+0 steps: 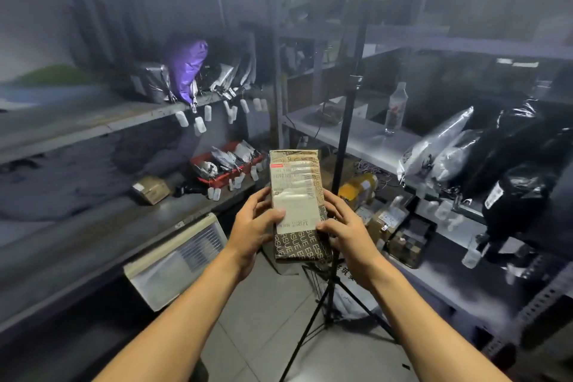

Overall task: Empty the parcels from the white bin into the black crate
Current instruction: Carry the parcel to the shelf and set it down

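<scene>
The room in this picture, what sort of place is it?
Probably a parcel storeroom or sorting room. Metal shelves hold bagged packages with hanging tags, and both hands, left hand and right hand, hold a labelled brown parcel.

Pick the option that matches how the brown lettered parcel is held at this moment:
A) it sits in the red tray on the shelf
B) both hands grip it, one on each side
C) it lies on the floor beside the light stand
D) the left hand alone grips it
B: the left hand and the right hand each grip a side of the brown parcel, holding it upright in the air.
</scene>
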Demonstrator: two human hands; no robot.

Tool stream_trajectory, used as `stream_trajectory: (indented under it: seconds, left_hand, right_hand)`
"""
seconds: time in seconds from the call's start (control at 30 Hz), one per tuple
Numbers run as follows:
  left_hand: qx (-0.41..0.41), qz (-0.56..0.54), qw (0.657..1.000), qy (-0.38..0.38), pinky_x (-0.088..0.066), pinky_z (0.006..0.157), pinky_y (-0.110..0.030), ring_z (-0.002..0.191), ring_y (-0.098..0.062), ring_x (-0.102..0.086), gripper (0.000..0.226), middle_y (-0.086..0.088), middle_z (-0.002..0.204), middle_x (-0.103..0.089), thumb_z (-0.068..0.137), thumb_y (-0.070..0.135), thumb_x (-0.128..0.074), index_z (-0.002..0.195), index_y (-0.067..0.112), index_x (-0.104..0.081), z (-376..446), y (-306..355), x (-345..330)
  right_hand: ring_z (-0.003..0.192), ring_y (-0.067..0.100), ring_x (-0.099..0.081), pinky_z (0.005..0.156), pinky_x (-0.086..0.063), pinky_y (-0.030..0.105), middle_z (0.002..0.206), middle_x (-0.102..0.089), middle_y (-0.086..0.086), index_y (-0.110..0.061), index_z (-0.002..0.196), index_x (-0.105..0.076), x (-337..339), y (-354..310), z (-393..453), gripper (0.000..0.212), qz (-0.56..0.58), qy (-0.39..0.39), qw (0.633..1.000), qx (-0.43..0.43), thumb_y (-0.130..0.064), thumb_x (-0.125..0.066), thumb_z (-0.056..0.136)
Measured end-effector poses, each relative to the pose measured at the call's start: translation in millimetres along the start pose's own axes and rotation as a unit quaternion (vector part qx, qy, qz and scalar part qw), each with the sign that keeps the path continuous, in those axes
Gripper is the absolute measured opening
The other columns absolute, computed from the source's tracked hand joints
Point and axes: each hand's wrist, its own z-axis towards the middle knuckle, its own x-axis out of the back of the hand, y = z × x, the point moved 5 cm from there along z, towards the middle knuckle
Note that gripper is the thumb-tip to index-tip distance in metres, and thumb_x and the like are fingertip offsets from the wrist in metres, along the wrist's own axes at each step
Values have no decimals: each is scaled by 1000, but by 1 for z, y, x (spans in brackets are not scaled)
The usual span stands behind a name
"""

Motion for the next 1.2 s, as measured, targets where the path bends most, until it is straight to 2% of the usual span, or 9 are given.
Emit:
stream_trajectory:
  seconds: [0.13,0.2,0.4,0.6,0.7,0.83,0.97,1.1,1.2]
  left_hand:
    - [-4,5,1000,-8,-59,75,-33,113,-22,-68,84,-9,128,-64,58,38,-80,137,25,-55,21,0,12]
    - [-3,6,1000,-21,-59,77,-33,114,-23,-67,85,-9,130,-63,59,38,-81,138,25,-54,35,-1,19]
    - [-7,-1,998,-56,-58,72,-27,114,-23,-67,73,-10,131,-63,71,26,-75,140,22,-53,85,4,67]
    - [-11,-9,999,-48,-58,73,-27,104,-16,-71,58,1,120,-71,81,18,-77,135,21,-55,129,18,157]
    - [-1,-8,999,-33,-56,93,-44,116,-24,-67,78,-2,125,-70,65,35,-83,137,23,-55,148,19,206]
    - [0,-2,1000,-16,-55,96,-49,116,-26,-67,81,-1,123,-72,61,39,-83,136,26,-55,167,22,261]
    - [5,-6,1000,2,-56,93,-46,113,-26,-68,78,-2,122,-72,60,37,-83,133,26,-56,179,22,303]
    - [10,-3,1000,21,-55,94,-45,113,-25,-68,78,-1,119,-74,61,39,-82,134,27,-55,186,21,339]
    - [8,-3,999,39,-55,94,-43,115,-24,-67,82,0,118,-74,60,40,-82,135,25,-54,189,23,359]
  right_hand:
    - [107,4,-69,75,-58,23,132,-64,-8,-32,139,-52,-8,3,20,67,-10,2,1000,8,-9,-62,77]
    - [100,2,-70,71,-57,20,133,-63,-5,-28,140,-51,-14,5,30,61,-5,16,1000,7,4,-58,89]
    - [89,0,-72,66,-56,18,127,-64,-2,-20,138,-51,-56,8,76,60,7,36,999,2,18,-45,92]
    - [108,6,-69,77,-57,22,123,-71,-9,-29,131,-57,-135,20,143,65,-13,50,999,-2,-7,-62,70]
    - [116,10,-66,90,-56,31,128,-69,-9,-33,133,-57,-173,30,174,68,-34,40,999,-13,-12,-65,69]
    - [123,13,-62,102,-51,39,133,-66,-8,-40,130,-59,-216,46,208,65,-40,29,999,-21,-13,-66,71]
    - [121,12,-63,95,-54,33,129,-68,-10,-40,128,-58,-253,61,237,61,-28,10,999,-35,0,-62,82]
    - [118,10,-65,84,-56,24,130,-68,-8,-31,136,-56,-284,71,257,69,-24,-16,999,-42,-7,-63,71]
    - [115,10,-67,80,-56,22,131,-68,-8,-29,139,-55,-302,78,269,69,-10,-36,998,-48,-4,-62,75]
